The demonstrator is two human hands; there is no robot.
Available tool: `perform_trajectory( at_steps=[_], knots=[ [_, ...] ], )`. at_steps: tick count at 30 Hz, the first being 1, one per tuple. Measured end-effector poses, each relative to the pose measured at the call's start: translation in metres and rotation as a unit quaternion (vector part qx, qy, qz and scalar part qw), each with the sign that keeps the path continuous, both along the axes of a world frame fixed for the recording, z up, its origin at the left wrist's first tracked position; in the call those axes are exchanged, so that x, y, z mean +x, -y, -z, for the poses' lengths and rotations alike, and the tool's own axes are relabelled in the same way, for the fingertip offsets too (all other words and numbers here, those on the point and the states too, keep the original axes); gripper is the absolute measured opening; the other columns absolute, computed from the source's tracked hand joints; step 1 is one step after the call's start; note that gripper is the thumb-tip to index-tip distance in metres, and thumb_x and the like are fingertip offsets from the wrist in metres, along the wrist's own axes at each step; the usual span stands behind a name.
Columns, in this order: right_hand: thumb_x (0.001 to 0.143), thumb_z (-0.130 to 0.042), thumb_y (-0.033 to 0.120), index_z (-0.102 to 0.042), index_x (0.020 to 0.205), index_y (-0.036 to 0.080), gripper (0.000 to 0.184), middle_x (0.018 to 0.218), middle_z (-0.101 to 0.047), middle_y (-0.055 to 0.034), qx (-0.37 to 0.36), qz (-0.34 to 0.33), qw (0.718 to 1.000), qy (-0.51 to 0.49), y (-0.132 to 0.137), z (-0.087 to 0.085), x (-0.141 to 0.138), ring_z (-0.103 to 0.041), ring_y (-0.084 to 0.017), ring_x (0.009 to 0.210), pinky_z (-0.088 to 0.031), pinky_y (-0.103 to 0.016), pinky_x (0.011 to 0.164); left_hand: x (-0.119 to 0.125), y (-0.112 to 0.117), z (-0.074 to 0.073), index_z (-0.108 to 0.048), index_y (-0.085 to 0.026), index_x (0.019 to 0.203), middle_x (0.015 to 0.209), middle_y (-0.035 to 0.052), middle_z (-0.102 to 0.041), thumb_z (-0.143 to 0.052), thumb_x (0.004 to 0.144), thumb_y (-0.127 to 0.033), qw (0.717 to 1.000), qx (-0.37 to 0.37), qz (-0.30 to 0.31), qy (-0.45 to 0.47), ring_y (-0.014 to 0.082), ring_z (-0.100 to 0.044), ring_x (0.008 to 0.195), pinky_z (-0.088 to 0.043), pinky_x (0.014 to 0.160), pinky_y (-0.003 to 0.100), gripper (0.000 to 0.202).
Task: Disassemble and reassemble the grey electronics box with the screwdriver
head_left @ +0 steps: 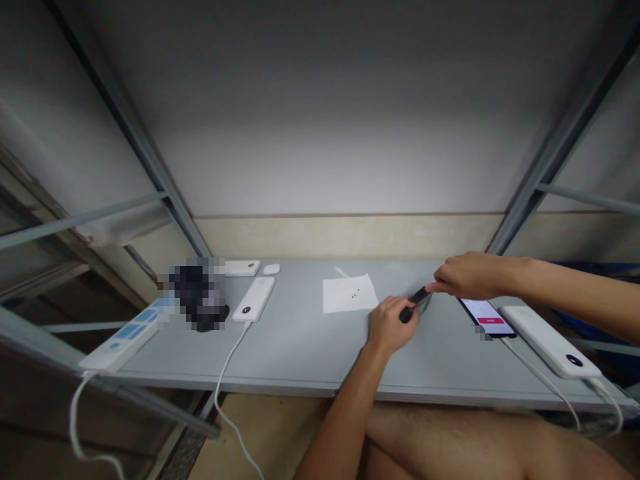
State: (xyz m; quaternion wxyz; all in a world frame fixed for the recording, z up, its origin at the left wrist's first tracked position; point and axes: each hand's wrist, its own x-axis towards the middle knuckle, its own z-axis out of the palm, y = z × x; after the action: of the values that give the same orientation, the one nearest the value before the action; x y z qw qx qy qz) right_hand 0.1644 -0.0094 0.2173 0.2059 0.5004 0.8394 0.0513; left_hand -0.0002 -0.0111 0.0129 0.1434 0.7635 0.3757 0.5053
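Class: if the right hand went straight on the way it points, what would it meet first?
The right hand points left, pinching the black stick; past that, probably the white paper, though the left hand sits close beside that line.

We count two hands — the left hand [387, 327] and the right hand [465, 275] — and one black tool [415, 304]. We log two long white power banks, the left power bank [255, 299] and the right power bank [550, 341]; one phone [487, 317]; one paper sheet [349, 293]; one power strip [125, 337]; two small white gadgets [241, 268]; four white cables [230, 373]; one blurred dark object [200, 297].
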Motion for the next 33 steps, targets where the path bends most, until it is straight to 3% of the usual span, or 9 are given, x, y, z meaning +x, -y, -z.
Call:
perform_trajectory(
  at_steps=[4,6,10,14,17,26,33],
  knots=[
    [0.105,-0.035,0.054,-0.075,0.09,0.019,0.055,0.087,-0.078,-0.0164,0.049,0.042,0.996,-0.064,-0.004,-0.006,-0.001,-0.075,-0.034,0.087,-0.047,-0.038,0.07,-0.002,0.001,-0.004,-0.062,-0.023,0.081,0.092,0.0037,-0.075,-0.063,0.085,-0.011,1.0,0.02,-0.021,-0.006,0.0213,-0.068,0.091,-0.056,0.084,0.033,0.013],
    [0.106,-0.03,0.056,-0.072,0.099,0.02,0.056,0.091,-0.078,-0.0164,0.093,0.052,0.988,-0.112,-0.007,0.0,-0.009,-0.075,-0.034,0.088,-0.046,-0.038,0.07,-0.003,0.001,-0.005,-0.06,-0.023,0.08,0.091,0.0043,-0.074,-0.061,0.085,-0.01,0.999,0.022,-0.022,-0.01,0.0215,-0.067,0.091,-0.055,0.083,0.033,0.015],
    [0.108,-0.029,0.045,-0.065,0.115,0.017,0.046,0.103,-0.078,-0.0179,0.091,0.045,0.983,-0.151,-0.016,0.035,-0.036,-0.075,-0.033,0.096,-0.048,-0.037,0.074,-0.003,0.001,-0.005,-0.056,-0.024,0.079,0.085,0.004,-0.07,-0.059,0.082,-0.008,0.999,0.02,-0.03,-0.022,0.0218,-0.065,0.087,-0.053,0.079,0.033,0.016],
    [0.109,-0.029,0.041,-0.064,0.115,0.015,0.044,0.116,-0.075,-0.0194,0.051,0.06,0.984,-0.158,-0.034,0.075,-0.059,-0.073,-0.032,0.106,-0.05,-0.037,0.08,-0.005,0.002,-0.003,-0.051,-0.024,0.076,0.078,0.0022,-0.063,-0.059,0.076,-0.007,0.997,0.004,-0.07,-0.026,0.0207,-0.063,0.08,-0.05,0.073,0.03,0.019],
    [0.109,-0.028,0.039,-0.065,0.114,0.014,0.044,0.118,-0.075,-0.0204,0.038,0.072,0.985,-0.153,-0.049,0.092,-0.065,-0.072,-0.034,0.109,-0.051,-0.038,0.081,-0.006,0.003,-0.002,-0.047,-0.024,0.074,0.074,0.001,-0.06,-0.056,0.074,-0.005,0.994,-0.006,-0.108,-0.02,0.0194,-0.061,0.077,-0.047,0.071,0.029,0.021],
    [0.109,-0.027,0.039,-0.066,0.108,0.015,0.046,0.11,-0.076,-0.0203,0.014,0.06,0.987,-0.149,-0.065,0.108,-0.069,-0.074,-0.033,0.103,-0.05,-0.037,0.078,-0.004,0.003,-0.002,-0.044,-0.024,0.071,0.07,-0.0001,-0.06,-0.057,0.071,-0.003,0.989,0.012,-0.148,-0.016,0.0181,-0.061,0.074,-0.044,0.069,0.028,0.024],
    [0.108,-0.027,0.044,-0.067,0.105,0.017,0.048,0.109,-0.076,-0.0181,0.022,0.056,0.983,-0.175,-0.063,0.109,-0.055,-0.073,-0.032,0.102,-0.049,-0.036,0.077,-0.003,0.001,-0.001,-0.045,-0.025,0.069,0.069,0.0009,-0.061,-0.056,0.069,-0.003,0.99,0.015,-0.142,-0.018,0.0199,-0.061,0.074,-0.045,0.07,0.031,0.025]
  ],
)
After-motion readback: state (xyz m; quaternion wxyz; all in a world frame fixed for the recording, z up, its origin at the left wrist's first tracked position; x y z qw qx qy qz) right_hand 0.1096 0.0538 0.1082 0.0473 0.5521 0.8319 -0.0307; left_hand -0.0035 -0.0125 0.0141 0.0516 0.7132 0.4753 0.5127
